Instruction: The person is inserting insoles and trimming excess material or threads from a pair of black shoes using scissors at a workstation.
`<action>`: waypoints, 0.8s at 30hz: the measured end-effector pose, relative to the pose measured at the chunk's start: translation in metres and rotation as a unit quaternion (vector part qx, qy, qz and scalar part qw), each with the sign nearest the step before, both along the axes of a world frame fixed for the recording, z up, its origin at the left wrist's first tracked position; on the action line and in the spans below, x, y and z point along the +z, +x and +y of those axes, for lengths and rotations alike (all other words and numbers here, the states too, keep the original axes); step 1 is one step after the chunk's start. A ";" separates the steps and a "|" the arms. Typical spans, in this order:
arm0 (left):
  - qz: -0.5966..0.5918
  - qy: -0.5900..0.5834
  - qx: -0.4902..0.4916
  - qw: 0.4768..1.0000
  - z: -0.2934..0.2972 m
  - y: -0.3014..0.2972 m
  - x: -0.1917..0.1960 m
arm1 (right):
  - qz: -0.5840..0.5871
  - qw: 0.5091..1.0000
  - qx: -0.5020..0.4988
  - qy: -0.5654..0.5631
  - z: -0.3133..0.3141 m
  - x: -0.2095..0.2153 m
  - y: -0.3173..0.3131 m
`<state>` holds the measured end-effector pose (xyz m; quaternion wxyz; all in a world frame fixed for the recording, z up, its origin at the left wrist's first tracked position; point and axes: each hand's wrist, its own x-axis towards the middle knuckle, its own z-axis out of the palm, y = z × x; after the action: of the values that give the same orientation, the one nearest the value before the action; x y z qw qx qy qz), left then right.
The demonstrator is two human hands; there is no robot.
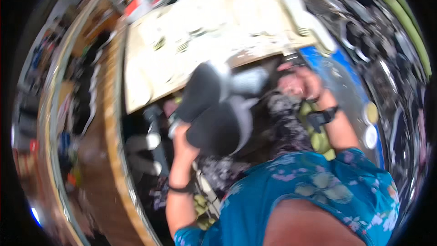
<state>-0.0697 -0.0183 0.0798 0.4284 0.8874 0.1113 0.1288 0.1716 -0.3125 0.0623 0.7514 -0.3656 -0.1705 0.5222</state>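
Note:
My left hand [183,142] is closed at the left end of a pair of dark grey, rounded pieces with paler grey edges, which look like shoe uppers. One upper [214,130] lies nearer to me, and the other [200,89] is just beyond it. A pale, blurred piece [249,82] is beside the far one. My right hand [300,84] is to the right, its fingers curled, near a small dark object with a light end [292,57]. Motion blur hides whether the right hand grips that object.
Ahead stands a pale board [136,70] with several whitish, sole-like shapes, washed out by glare. Dark, shiny piled material [382,64] fills the right side. A blue-edged surface [334,75] lies by my right arm. A wooden edge [114,132] runs along the left.

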 end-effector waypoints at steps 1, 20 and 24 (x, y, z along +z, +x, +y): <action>-0.056 -0.020 0.032 0.998 0.003 0.001 -0.011 | -0.097 0.990 -0.005 -0.102 0.014 0.000 -0.018; 0.209 0.131 -0.028 0.969 0.005 0.020 -0.020 | -0.631 0.729 -0.005 -0.265 0.009 -0.055 -0.024; 0.112 -0.002 0.048 0.993 0.019 0.029 -0.042 | -0.535 0.788 0.036 -0.303 -0.011 -0.042 -0.038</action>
<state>-0.0406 0.0003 0.0382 0.4079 0.8892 0.2014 0.0493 0.1337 -0.3236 0.0198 0.3711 -0.7888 -0.3913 0.2948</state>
